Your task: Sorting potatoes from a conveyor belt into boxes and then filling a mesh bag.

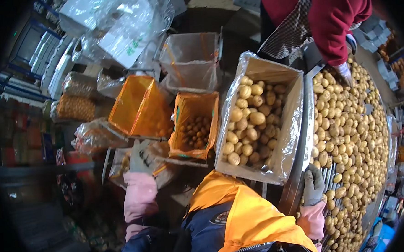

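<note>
My left hand (142, 158), in a pale glove with dark marks, reaches over a clear plastic bag (163, 177) on a low metal frame. Its fingertips are blurred, so whether it holds anything is unclear. My right hand (313, 185), in a grey glove, rests at the metal edge of a roller sorting table, its fingers beside the bare rollers (329, 177) with nothing in them. Many potatoes (347, 145) cover the table. Between my hands stands a cardboard box (292, 121) lined with clear plastic, partly filled with potatoes (251, 120).
An orange mesh bag (176, 124) holds small potatoes; a larger orange bag (132, 105) and a clear bag (190, 61) hang open on frames. Plastic-wrapped white boxes (125, 44) stand behind. Across the table, a co-worker's gloved hand (344, 74) touches potatoes. Another person's blue sleeve (382, 236) appears lower right.
</note>
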Available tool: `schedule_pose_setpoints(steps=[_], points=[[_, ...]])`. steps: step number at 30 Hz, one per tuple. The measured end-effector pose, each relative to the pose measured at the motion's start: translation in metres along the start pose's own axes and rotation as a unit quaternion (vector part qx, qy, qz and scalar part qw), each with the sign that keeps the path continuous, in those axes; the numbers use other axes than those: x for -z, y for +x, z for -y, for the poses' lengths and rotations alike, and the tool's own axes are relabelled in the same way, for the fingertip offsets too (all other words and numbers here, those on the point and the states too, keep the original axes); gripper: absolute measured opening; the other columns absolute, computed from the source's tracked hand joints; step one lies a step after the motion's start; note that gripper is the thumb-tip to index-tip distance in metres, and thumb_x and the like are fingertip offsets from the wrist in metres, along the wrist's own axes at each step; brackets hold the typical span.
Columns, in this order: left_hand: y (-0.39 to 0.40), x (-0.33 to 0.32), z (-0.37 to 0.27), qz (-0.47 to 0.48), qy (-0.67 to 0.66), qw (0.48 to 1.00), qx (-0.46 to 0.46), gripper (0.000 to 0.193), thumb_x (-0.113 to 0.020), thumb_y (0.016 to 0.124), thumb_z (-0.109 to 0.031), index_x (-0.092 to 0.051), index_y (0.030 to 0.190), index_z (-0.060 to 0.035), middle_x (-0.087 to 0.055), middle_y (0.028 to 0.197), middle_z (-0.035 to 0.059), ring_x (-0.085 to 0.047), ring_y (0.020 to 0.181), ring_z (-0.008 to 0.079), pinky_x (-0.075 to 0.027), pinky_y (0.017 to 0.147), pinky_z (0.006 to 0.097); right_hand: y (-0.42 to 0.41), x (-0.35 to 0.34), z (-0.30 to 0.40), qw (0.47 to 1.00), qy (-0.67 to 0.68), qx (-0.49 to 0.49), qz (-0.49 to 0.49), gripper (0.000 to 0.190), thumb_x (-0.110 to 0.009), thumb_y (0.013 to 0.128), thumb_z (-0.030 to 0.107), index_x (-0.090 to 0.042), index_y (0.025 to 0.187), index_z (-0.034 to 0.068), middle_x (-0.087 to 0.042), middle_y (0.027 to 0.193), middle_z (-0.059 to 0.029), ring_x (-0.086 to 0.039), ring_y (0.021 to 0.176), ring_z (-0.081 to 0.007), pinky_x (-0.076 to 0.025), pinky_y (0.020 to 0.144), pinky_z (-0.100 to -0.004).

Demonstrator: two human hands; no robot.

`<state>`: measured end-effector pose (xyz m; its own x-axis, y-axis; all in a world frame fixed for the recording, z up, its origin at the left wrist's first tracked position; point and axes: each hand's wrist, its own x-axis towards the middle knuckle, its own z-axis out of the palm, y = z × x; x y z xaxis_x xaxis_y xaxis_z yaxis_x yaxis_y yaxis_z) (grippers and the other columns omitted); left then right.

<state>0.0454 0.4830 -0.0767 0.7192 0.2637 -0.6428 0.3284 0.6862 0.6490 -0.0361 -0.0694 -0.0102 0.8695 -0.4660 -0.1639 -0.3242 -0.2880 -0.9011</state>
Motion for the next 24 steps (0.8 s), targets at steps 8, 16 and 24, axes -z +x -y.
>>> schedule_pose_setpoints(steps=[8, 16, 24], points=[[0.138, -0.268, -0.061, 0.097, -0.076, 0.991, -0.050, 0.067, -0.059, 0.090, -0.052, -0.046, 0.136, -0.0039, -0.052, 0.118, 0.0158, -0.052, 0.113, 0.0331, -0.041, 0.104, 0.0550, -0.014, 0.009, -0.002, 0.985, -0.140, 0.083, -0.054, 0.027, -0.063, 0.091, 0.013, -0.064, 0.115, 0.001, -0.066, 0.105, -0.0162, -0.065, 0.095, -0.0267, -0.050, 0.085, -0.0352], [-0.021, -0.356, 0.150, 0.609, 0.360, 0.642, -0.296, 0.042, -0.059, 0.095, -0.012, -0.055, 0.136, -0.0070, -0.055, 0.136, 0.0135, -0.048, 0.129, 0.0246, -0.039, 0.108, 0.0401, -0.163, 0.090, -0.027, 0.871, -0.434, -0.124, -0.196, 0.065, -0.072, 0.081, 0.036, -0.052, 0.136, 0.009, -0.056, 0.128, -0.0217, -0.052, 0.119, -0.0417, -0.041, 0.102, -0.0500], [-0.106, -0.423, 0.304, 0.607, 0.594, 0.007, -0.528, 0.052, -0.048, 0.096, -0.047, -0.045, 0.145, -0.0287, -0.032, 0.157, 0.0121, -0.020, 0.147, 0.0364, -0.008, 0.118, 0.0590, -0.236, 0.074, -0.025, 0.929, -0.291, -0.172, -0.152, 0.082, -0.072, 0.082, 0.032, -0.034, 0.148, 0.003, -0.045, 0.142, -0.0252, -0.042, 0.133, -0.0397, -0.036, 0.112, -0.0425]])
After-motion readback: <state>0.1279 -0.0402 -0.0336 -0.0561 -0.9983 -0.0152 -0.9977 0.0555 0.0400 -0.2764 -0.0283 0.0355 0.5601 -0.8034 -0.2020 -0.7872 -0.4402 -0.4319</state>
